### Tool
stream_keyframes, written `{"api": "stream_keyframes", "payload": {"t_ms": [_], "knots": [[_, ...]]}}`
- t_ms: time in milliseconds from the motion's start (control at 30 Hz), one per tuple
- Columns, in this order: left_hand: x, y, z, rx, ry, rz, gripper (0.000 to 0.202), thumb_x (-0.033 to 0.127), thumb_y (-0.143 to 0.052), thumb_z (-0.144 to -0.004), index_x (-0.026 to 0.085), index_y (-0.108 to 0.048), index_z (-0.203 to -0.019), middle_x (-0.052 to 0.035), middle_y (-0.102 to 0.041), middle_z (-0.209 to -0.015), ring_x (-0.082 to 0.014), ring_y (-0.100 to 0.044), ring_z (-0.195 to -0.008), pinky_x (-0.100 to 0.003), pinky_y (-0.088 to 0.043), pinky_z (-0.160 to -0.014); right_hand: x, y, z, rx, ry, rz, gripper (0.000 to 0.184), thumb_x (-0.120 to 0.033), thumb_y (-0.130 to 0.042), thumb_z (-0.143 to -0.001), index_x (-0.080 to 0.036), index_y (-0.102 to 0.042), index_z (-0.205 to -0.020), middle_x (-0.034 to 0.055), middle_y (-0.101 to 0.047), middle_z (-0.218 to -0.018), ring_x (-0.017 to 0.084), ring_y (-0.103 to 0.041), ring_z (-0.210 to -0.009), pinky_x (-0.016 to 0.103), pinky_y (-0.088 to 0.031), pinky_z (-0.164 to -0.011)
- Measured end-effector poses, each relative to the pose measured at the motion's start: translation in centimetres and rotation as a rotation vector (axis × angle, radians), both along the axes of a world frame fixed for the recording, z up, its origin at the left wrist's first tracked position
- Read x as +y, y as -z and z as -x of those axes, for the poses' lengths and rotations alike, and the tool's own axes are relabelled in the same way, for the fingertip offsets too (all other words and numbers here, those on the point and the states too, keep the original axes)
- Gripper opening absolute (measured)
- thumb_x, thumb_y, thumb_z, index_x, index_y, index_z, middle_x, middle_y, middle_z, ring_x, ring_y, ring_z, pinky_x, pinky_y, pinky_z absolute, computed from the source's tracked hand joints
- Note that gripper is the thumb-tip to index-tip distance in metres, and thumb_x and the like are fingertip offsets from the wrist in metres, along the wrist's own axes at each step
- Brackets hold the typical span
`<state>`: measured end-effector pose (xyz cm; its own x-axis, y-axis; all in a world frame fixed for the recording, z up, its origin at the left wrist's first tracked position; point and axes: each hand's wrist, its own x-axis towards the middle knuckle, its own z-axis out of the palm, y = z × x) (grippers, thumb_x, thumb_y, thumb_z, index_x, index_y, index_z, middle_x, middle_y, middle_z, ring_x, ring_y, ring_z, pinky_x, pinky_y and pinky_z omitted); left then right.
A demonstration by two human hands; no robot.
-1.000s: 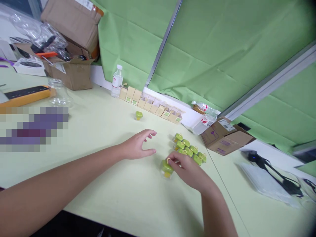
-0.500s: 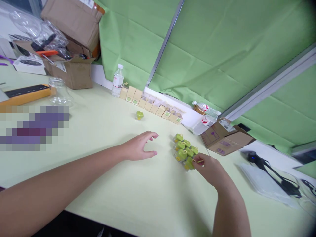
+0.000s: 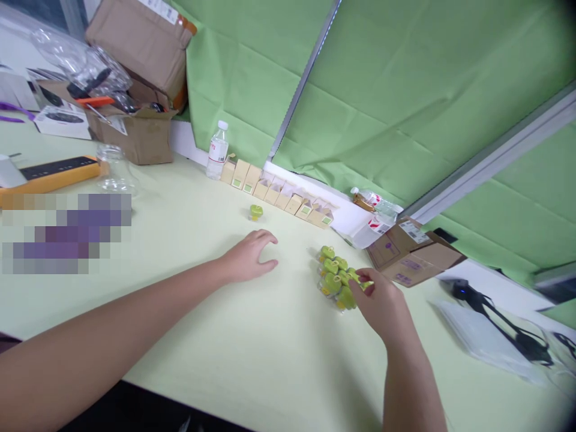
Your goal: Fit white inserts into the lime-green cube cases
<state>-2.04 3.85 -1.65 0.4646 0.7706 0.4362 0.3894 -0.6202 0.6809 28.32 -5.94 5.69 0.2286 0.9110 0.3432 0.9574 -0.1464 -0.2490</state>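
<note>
My left hand (image 3: 249, 258) hovers over the middle of the table with thumb and fingers apart, holding nothing. One small clear container with a green lid (image 3: 256, 212) stands alone beyond it. Farther right, several like containers (image 3: 332, 283) stand close together in a block, their green lids bearing small loops. At the right side of this block is my right hand (image 3: 378, 300), its thumb and fingers closed around one green-lidded container (image 3: 368, 285). The fingers hide most of that container, and I cannot tell whether it is off the table.
A row of small beige cartons (image 3: 274, 191) lines the wall, with a water bottle (image 3: 218, 150) at its left end. Cardboard boxes (image 3: 135, 135) and a glass jar (image 3: 114, 170) stand left. To the right are another cardboard box (image 3: 405, 255) and a black cabled device (image 3: 495, 321).
My right hand has moved slightly up and away along the block, from the near container to one behind it. My left hand has drawn back a little to the left, still open.
</note>
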Motion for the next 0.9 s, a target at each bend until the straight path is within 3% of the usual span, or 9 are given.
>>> {"api": "stream_keyframes", "payload": {"t_ms": [100, 200, 300, 400, 467, 533, 633, 733, 900], "knots": [[2.1, 0.8, 0.9, -0.005, -0.206, 0.067, 0.039, 0.04, -0.064, -0.082, 0.024, -0.057, -0.117, -0.0085, -0.048, -0.139, -0.0316, -0.041, -0.135, -0.047, -0.036, -0.112, 0.2, 1.4, 3.5, 0.144, -0.171, -0.123, 0.028, -0.041, -0.057, -0.087, -0.02, -0.063, -0.105, 0.0056, -0.067, -0.089, 0.016, -0.056, -0.061, 0.032, -0.047, -0.063], [4.3, 1.4, 1.4, -0.048, -0.331, 0.167, 0.046, 0.041, -0.07, -0.076, 0.025, -0.06, -0.117, -0.0086, -0.039, -0.147, -0.034, -0.032, -0.141, -0.047, -0.03, -0.116, 0.2, 3.8, 7.5, 0.185, -0.418, -0.057, 0.022, -0.034, -0.052, -0.092, -0.021, -0.063, -0.106, 0.0045, -0.065, -0.089, 0.015, -0.055, -0.061, 0.03, -0.048, -0.064], [7.1, 1.5, 1.3, -0.111, -0.385, 0.21, 0.066, 0.038, -0.071, -0.075, 0.022, -0.047, -0.134, -0.0122, -0.048, -0.14, -0.0308, -0.044, -0.134, -0.044, -0.034, -0.113, 0.1, 6.0, 10.3, 0.178, -0.599, 0.021, 0.019, -0.025, -0.052, -0.092, -0.021, -0.063, -0.107, 0.0045, -0.064, -0.091, 0.015, -0.058, -0.066, 0.028, -0.047, -0.064], [10.2, 1.2, 0.9, -0.15, -0.435, 0.236, 0.074, 0.041, -0.071, -0.075, 0.019, -0.042, -0.139, -0.0166, -0.045, -0.145, -0.0315, -0.049, -0.129, -0.042, -0.04, -0.106, 0.0, 7.0, 11.2, 0.181, -0.635, 0.041, 0.016, -0.021, -0.053, -0.091, -0.022, -0.064, -0.101, 0.0026, -0.064, -0.085, 0.015, -0.06, -0.07, 0.027, -0.047, -0.066], [12.0, 0.9, 0.6, -0.177, -0.447, 0.248, 0.059, 0.043, -0.066, -0.079, 0.02, -0.051, -0.132, -0.0153, -0.051, -0.142, -0.0312, -0.052, -0.125, -0.041, -0.042, -0.104, 0.1, 7.0, 11.0, 0.215, -0.611, 0.042, 0.014, -0.02, -0.052, -0.091, -0.022, -0.065, -0.097, 0.0018, -0.063, -0.082, 0.015, -0.059, -0.069, 0.027, -0.046, -0.066], [12.8, 0.8, 0.4, -0.201, -0.432, 0.264, 0.038, 0.042, -0.06, -0.084, 0.02, -0.063, -0.114, -0.0128, -0.065, -0.125, -0.0288, -0.06, -0.111, -0.041, -0.045, -0.099, 0.2, 6.9, 10.6, 0.258, -0.595, 0.051, 0.013, -0.021, -0.052, -0.092, -0.021, -0.065, -0.093, 0.0015, -0.062, -0.079, 0.015, -0.059, -0.068, 0.026, -0.046, -0.064], [12.2, 0.8, 0.1, -0.234, -0.404, 0.282, 0.027, 0.042, -0.057, -0.086, 0.018, -0.068, -0.095, -0.0118, -0.072, -0.1, -0.0264, -0.066, -0.088, -0.042, -0.051, -0.085, 0.4, 7.1, 10.2, 0.316, -0.585, 0.058, 0.015, -0.023, -0.051, -0.092, -0.021, -0.065, -0.092, 0.0018, -0.063, -0.078, 0.015, -0.058, -0.065, 0.026, -0.047, -0.061], [9.5, 0.7, -0.3, -0.24, -0.322, 0.245, 0.021, 0.04, -0.063, -0.083, 0.02, -0.069, -0.085, -0.0101, -0.072, -0.097, -0.0259, -0.065, -0.088, -0.043, -0.05, -0.088, 0.8, 7.6, 10.3, 0.383, -0.523, 0.034, 0.021, -0.028, -0.054, -0.091, -0.02, -0.063, -0.108, 0.0039, -0.067, -0.09, 0.013, -0.058, -0.061, 0.027, -0.05, -0.061], [3.5, 0.4, -1.6, -0.209, -0.082, 0.206, 0.022, 0.04, -0.059, -0.086, 0.02, -0.066, -0.084, -0.0058, -0.068, -0.095, -0.0198, -0.064, -0.085, -0.033, -0.053, -0.078, 2.1, 7.6, 11.0, 0.362, -0.407, 0.026, 0.066, -0.043, -0.068, -0.08, -0.022, -0.046, -0.138, 0.0124, -0.067, -0.121, 0.016, -0.062, -0.062, 0.034, -0.053, -0.065]]}}
